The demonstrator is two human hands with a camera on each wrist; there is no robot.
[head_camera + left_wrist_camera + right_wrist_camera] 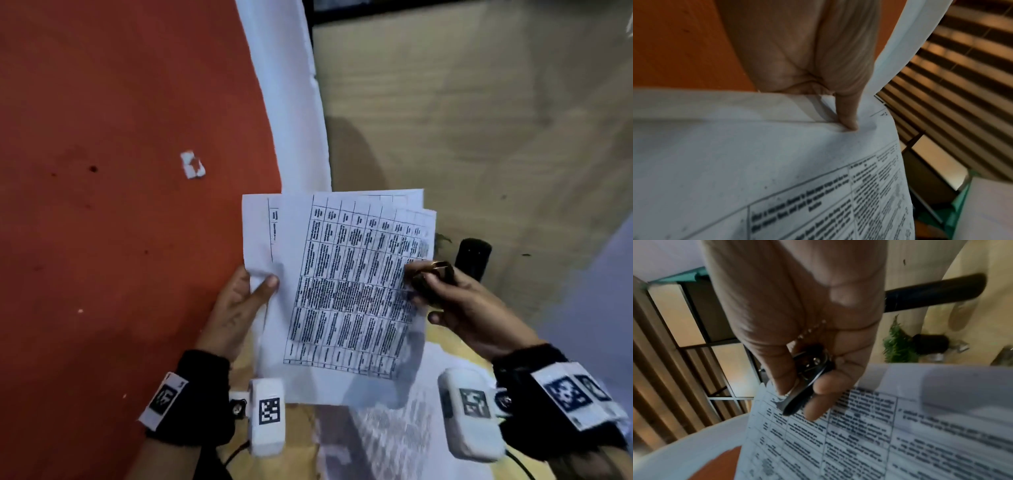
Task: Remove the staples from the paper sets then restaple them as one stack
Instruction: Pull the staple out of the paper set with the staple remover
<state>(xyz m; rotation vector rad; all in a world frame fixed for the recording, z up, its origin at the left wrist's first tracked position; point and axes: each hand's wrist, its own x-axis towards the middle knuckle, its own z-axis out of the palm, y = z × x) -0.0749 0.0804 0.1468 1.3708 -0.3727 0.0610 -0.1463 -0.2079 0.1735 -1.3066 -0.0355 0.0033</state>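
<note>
A fanned set of printed sheets (346, 284) with dark tables is held up over the table edge. My left hand (260, 279) pinches its left margin, with the thumb (849, 123) pressed on the top sheet and the fingers hidden beneath. My right hand (423, 277) is at the sheets' right edge and grips a small metal clipper-like tool (807, 381) with a bead chain. The tool's tip touches the papers (869, 434) near their edge. A black stapler (472, 257) lies on the table just beyond the right hand, also seen as the stapler (933, 292) behind the palm.
A red cloth (120, 171) covers the left side, bordered by a white strip (294, 120). A torn white paper scrap (193, 165) lies on the red. The wooden tabletop (462, 137) spreads to the right. More printed sheets (394, 431) lie below the hands.
</note>
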